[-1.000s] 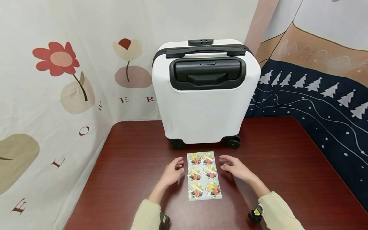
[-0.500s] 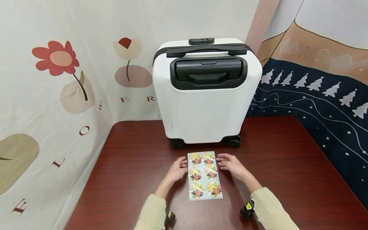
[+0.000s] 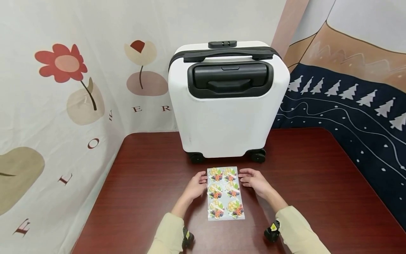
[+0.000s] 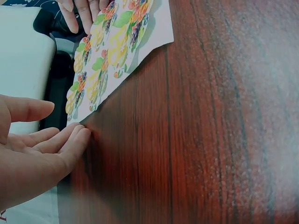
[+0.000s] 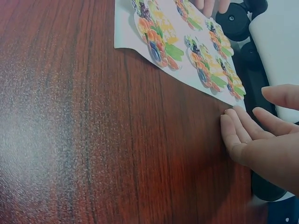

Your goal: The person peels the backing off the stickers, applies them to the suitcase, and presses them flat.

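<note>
A white sheet of fruit-and-flower stickers lies on the dark red wooden table, its short end towards the suitcase. My left hand is at its upper left edge, fingers loosely extended and thumb apart. Across from it, my right hand is at the upper right edge in a similar pose. In the left wrist view the fingertips are right at a corner of the sheet. The right wrist view has the right fingertips by the opposite corner, with the sheet's near edge curling slightly upward.
Just behind the sheet stands a white suitcase with black handles and wheels. The table extends to both sides. Printed cloth hangs behind and to the left, and a dark tree-patterned cloth on the right.
Both hands have moved inward, from a little apart from the sheet to its upper side edges. The sheet and suitcase stay in place.
</note>
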A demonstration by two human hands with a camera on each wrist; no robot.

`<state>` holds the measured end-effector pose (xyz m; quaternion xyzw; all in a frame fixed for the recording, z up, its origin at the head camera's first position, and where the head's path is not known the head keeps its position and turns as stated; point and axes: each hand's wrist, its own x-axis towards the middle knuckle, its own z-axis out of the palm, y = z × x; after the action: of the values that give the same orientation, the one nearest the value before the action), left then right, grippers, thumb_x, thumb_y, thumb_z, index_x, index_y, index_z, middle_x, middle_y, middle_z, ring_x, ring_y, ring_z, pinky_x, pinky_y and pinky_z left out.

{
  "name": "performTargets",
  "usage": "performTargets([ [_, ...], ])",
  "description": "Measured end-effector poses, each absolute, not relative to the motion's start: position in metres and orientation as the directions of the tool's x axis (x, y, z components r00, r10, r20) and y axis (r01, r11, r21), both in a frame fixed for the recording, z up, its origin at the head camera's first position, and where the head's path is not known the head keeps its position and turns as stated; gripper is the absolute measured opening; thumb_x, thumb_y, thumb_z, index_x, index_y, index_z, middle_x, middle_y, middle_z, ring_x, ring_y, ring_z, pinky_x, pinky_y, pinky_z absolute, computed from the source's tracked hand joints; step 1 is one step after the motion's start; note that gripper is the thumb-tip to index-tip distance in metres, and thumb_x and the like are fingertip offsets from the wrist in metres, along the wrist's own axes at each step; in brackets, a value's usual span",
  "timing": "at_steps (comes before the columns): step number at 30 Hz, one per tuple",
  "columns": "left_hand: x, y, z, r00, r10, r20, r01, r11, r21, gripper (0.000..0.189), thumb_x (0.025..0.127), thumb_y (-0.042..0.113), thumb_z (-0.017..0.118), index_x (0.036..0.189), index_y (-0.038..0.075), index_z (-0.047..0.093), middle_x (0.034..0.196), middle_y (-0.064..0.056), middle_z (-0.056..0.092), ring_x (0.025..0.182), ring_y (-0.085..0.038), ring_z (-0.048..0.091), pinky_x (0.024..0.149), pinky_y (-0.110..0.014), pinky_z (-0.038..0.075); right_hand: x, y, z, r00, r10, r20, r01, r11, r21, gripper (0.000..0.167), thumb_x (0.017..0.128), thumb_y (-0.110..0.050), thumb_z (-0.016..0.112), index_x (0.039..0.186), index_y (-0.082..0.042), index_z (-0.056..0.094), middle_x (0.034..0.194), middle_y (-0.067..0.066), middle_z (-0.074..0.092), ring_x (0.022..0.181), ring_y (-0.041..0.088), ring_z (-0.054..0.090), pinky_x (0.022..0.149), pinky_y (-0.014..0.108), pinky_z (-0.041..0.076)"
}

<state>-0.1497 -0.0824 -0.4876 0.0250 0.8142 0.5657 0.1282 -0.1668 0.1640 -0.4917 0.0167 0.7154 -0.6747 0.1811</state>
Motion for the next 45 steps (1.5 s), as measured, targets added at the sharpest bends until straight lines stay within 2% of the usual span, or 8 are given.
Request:
performTargets([
  [4,-0.15,-0.082,-0.486,-0.965,0.184,-0.187,-0.119,0.329,0.937,0.05,0.082,-0.008,0.049,0.13,-0.012,0.036,0.118,-0.031,0.05,0.108,-0.04,0.05,0.09,-0.044,0.042,-0.167,0.164,-0.49,-0.938,-0.207,-0.279,0.27,0.071,-0.96,0.041,0.086,0.007,0.048,0.125,0.014,0.039,0.109,0.026,0.055,0.088,0.023,0.059,0.079,0.036,0.048],
  [8,-0.15,-0.081,-0.484,-0.966,0.173,-0.19,-0.131,0.304,0.944,0.05,0.082,-0.008,0.048,0.131,-0.011,0.036,0.118,-0.031,0.05,0.103,-0.039,0.054,0.083,-0.04,0.047,-0.167,0.163,-0.49,-0.943,-0.173,-0.283,0.274,0.074,-0.959,0.036,0.086,0.008,0.05,0.121,0.015,0.043,0.098,0.019,0.058,0.08,0.021,0.061,0.074,0.035,0.05],
  [14,-0.151,-0.081,-0.485,-0.975,0.147,-0.169,-0.121,0.288,0.95,0.042,0.082,-0.01,0.049,0.124,-0.012,0.043,0.113,-0.03,0.054,0.096,-0.036,0.058,0.072,-0.035,0.05,-0.166,0.161,-0.491,-0.951,-0.119,-0.286,0.281,0.058,-0.958,0.03,0.084,0.011,0.052,0.113,0.018,0.046,0.085,0.014,0.06,0.071,0.018,0.062,0.068,0.031,0.052],
  [23,-0.15,-0.082,-0.482,-0.983,0.135,-0.121,-0.076,0.295,0.952,0.029,0.084,-0.006,0.055,0.112,-0.012,0.053,0.103,-0.026,0.06,0.092,-0.032,0.06,0.075,-0.034,0.05,-0.167,0.158,-0.487,-0.962,-0.054,-0.268,0.263,0.081,-0.961,0.019,0.079,0.016,0.055,0.098,0.017,0.053,0.071,0.009,0.059,0.063,0.014,0.059,0.06,0.026,0.051],
  [28,-0.15,-0.083,-0.473,-0.982,0.132,-0.132,-0.095,0.254,0.962,0.028,0.086,-0.006,0.052,0.113,-0.014,0.052,0.101,-0.026,0.06,0.088,-0.031,0.061,0.073,-0.034,0.051,-0.167,0.158,-0.479,-0.973,-0.043,-0.227,0.222,0.09,-0.971,0.015,0.078,0.017,0.056,0.092,0.015,0.055,0.069,0.008,0.056,0.062,0.015,0.058,0.059,0.026,0.051],
  [33,-0.152,-0.082,-0.465,-0.986,0.107,-0.13,-0.103,0.233,0.967,0.025,0.089,-0.006,0.049,0.111,-0.016,0.052,0.096,-0.026,0.062,0.084,-0.032,0.063,0.074,-0.04,0.052,-0.165,0.16,-0.469,-0.983,-0.068,-0.173,0.166,0.091,-0.982,0.017,0.078,0.016,0.056,0.095,0.016,0.054,0.071,0.009,0.057,0.064,0.015,0.058,0.059,0.024,0.05],
  [45,-0.152,-0.079,-0.45,-0.996,0.032,-0.078,-0.07,0.208,0.976,0.018,0.084,-0.002,0.06,0.1,-0.01,0.06,0.08,-0.017,0.064,0.068,-0.024,0.063,0.064,-0.04,0.053,-0.159,0.168,-0.454,-0.987,-0.129,-0.097,0.089,0.064,-0.994,0.02,0.078,0.014,0.056,0.098,0.018,0.052,0.079,0.019,0.059,0.067,0.017,0.059,0.064,0.029,0.052],
])
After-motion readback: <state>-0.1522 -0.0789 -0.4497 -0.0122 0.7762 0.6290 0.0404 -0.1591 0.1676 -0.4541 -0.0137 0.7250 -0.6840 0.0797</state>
